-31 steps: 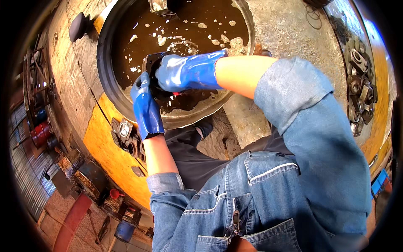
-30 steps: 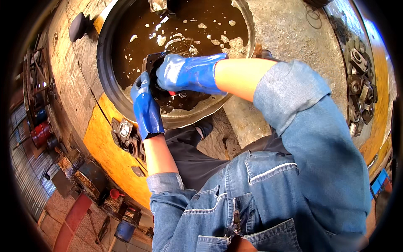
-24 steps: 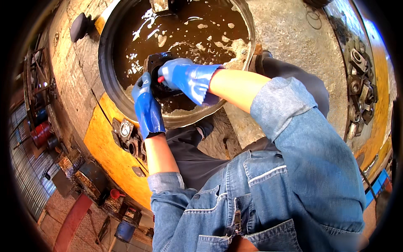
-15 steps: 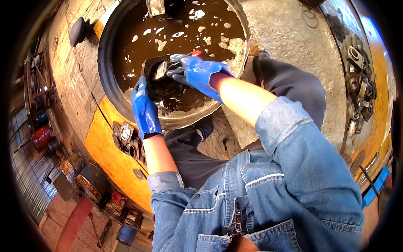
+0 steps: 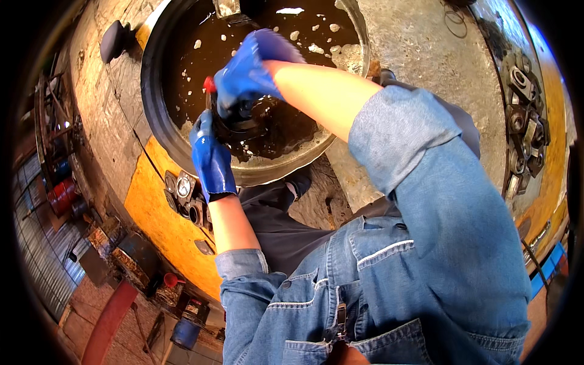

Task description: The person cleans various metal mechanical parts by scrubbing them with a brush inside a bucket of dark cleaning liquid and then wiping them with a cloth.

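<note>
Risen since half a second ago: right hand (image 5: 252, 67), blue-gloved, now higher over the basin (image 5: 159, 125) and nearer its middle, forearm stretched bare from a rolled denim sleeve (image 5: 401, 131). Left hand (image 5: 211, 157), also in a blue glove, kept near the basin's lower-left rim, much where it was. Between both hands, above the basin's brown liquid (image 5: 182, 67), a dark round metal part (image 5: 243, 118), wet and black, close to the lower-left rim. Left hand wrapped around the part's left edge, fingers curled up against it, grasping. Right hand pressed down on the part's top, fingers bent over it; whether clamped on the part or only resting there, cannot tell. Just left of the right hand's fingers, a small red knob (image 5: 209, 84) on a thin stem, standing beside the part. Pale flecks afloat on the liquid toward the basin's far side. Below the basin's lower-left rim, an orange panel (image 5: 155, 207) with round metal fittings (image 5: 184, 190) set on it. Right of the basin, a rough grey concrete surface (image 5: 420, 55), and farther right still, a row of dark metal pieces (image 5: 524, 103) along an orange edge. Far left of the basin, red cylinders (image 5: 61, 194) on racks.
</note>
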The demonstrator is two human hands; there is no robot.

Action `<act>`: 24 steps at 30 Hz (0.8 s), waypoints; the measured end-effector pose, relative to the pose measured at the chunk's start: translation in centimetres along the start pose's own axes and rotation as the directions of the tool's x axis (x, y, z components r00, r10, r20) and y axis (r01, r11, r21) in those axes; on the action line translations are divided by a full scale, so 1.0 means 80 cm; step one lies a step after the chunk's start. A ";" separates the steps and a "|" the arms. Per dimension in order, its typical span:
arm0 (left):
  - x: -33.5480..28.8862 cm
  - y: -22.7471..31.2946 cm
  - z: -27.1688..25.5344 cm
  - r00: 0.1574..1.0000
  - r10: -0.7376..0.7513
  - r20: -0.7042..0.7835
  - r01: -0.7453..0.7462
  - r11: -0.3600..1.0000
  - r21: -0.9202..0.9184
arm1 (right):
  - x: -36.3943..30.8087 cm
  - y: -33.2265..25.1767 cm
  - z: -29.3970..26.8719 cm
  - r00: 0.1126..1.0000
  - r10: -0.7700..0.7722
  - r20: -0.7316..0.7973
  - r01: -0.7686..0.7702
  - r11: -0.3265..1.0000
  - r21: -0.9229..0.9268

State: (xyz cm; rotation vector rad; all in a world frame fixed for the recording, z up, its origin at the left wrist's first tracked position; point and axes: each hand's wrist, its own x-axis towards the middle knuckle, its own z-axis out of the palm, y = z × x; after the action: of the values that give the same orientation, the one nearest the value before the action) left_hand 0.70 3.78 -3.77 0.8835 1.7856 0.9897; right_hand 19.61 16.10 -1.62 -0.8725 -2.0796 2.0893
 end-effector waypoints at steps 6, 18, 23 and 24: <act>0.002 0.007 0.006 0.992 -0.109 0.058 0.119 0.964 -0.236 | 0.009 -0.007 0.063 0.984 0.045 0.175 0.137 0.451 -0.882; 0.004 0.007 0.013 0.999 -0.053 -0.011 0.053 0.998 -0.031 | 0.031 0.055 0.061 0.972 -0.209 0.106 0.170 0.312 -0.935; 0.012 -0.010 0.006 0.998 -0.065 -0.026 0.066 0.997 0.026 | 0.020 0.031 0.069 0.997 0.013 -0.074 -0.069 0.533 -0.843; 0.018 -0.024 0.000 0.997 -0.066 -0.040 0.068 0.997 0.046 | 0.022 0.029 0.073 0.987 0.028 -0.158 -0.137 0.660 -0.738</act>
State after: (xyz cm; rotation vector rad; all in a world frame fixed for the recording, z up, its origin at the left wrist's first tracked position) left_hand -0.13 4.21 -5.96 0.8330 1.8664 0.9300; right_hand 16.37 11.41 -4.80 -1.1443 -2.8897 1.0639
